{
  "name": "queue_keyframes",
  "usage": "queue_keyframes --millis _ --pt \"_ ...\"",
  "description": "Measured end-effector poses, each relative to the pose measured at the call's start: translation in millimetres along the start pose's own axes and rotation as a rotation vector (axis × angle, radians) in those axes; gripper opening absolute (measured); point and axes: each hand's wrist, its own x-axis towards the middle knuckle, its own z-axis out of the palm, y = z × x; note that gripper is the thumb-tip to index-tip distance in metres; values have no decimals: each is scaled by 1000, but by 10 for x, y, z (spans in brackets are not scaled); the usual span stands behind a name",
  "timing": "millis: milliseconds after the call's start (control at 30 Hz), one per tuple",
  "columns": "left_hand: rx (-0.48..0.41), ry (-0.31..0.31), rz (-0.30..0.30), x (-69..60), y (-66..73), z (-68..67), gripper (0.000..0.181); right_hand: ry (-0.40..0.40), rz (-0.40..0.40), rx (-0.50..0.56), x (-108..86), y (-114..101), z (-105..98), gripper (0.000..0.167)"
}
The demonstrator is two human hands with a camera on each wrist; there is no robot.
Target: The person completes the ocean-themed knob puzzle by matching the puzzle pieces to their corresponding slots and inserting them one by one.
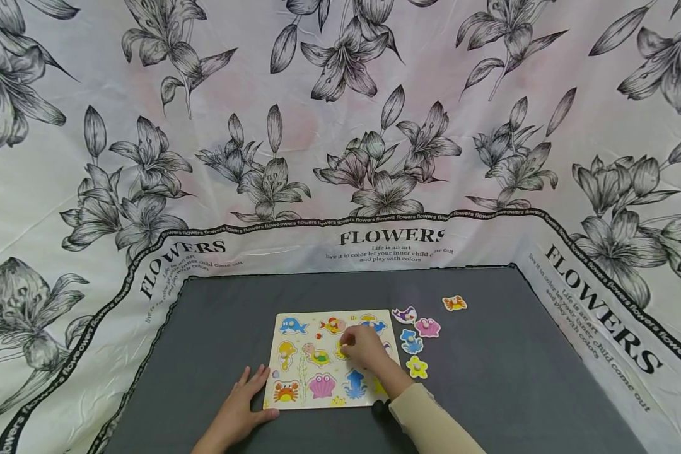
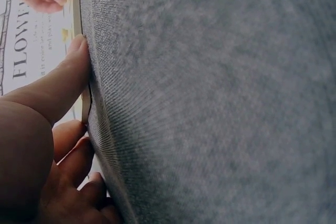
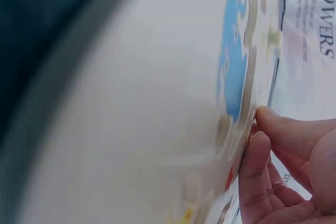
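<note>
A pale puzzle board (image 1: 306, 318) with colourful sea-animal pieces lies on the dark cloth. My left hand (image 1: 238, 407) rests at its lower left corner, thumb on the near edge and fingers beside the left edge; the left wrist view shows the thumb (image 2: 79, 51) against the board's rim. Over the board's middle right, my right hand (image 1: 366, 350) pinches a yellow piece (image 1: 339, 351), which the fingers partly cover. In the right wrist view its thumb and index finger (image 3: 255, 156) meet close to the board's surface; the piece is hidden there.
Right of the board lie a purple-and-white piece (image 1: 405, 315), a pink piece (image 1: 427, 327), a blue piece (image 1: 411, 342) and a yellow star (image 1: 417, 367). An orange piece (image 1: 454, 303) lies farther right. Flower-printed fabric (image 1: 295, 246) borders the dark cloth (image 1: 221, 328).
</note>
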Motion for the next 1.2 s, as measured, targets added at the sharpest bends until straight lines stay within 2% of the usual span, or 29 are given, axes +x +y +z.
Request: queue_keyframes --millis 133,300,600,767,933,1200 --pt "-24 2 29 -16 15 -13 99 -1 -43 -20 7 20 -2 8" --pt "-43 3 53 -33 17 -19 98 32 -49 48 4 71 -86 19" --pt "-42 -5 58 -25 -1 1 99 199 -99 62 33 212 -448 18" --pt "-40 -9 59 -19 -15 -6 100 297 -89 82 46 316 -624 20" --pt "-40 2 54 -22 -24 -24 99 356 -86 76 60 408 -755 21" --pt "-47 -2 44 -22 -17 8 99 463 -1 69 76 627 -933 22"
